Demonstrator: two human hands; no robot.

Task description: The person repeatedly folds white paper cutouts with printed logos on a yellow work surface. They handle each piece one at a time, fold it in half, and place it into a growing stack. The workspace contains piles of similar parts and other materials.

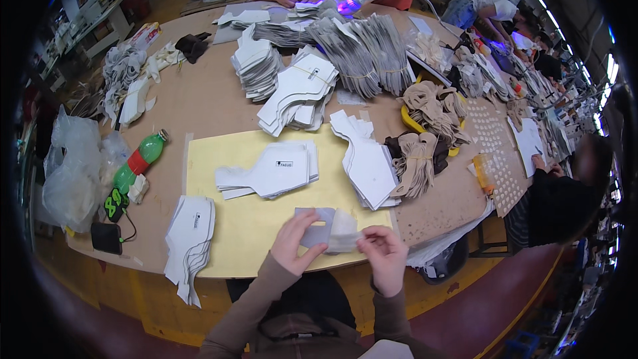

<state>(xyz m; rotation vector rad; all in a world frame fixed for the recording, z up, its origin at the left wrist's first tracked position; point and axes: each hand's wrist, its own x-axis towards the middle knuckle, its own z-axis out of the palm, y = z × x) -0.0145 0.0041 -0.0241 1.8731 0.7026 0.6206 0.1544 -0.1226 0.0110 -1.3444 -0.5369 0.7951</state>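
Near the table's front edge, my left hand (297, 242) grips a small grey flat piece with a rectangular slot (318, 229) between thumb and fingers. A pale, see-through flap (344, 231) lies against its right side. My right hand (385, 256) pinches the flap's right edge between thumb and fingertips. Just beyond my hands, a stack of white cut pieces (272, 169) with a dark printed mark lies on a yellow sheet (246, 239). More white cut pieces are fanned at the left (191, 233) and stacked at the right (364, 163).
Banded bundles of white and grey pieces (299, 90) cover the table's far middle. Tan bundles (419, 159) lie right. A green bottle (149, 149), a plastic bag (70, 166) and a black box with a cable (106, 238) are left. A lamp (362, 0) and other people are beyond.
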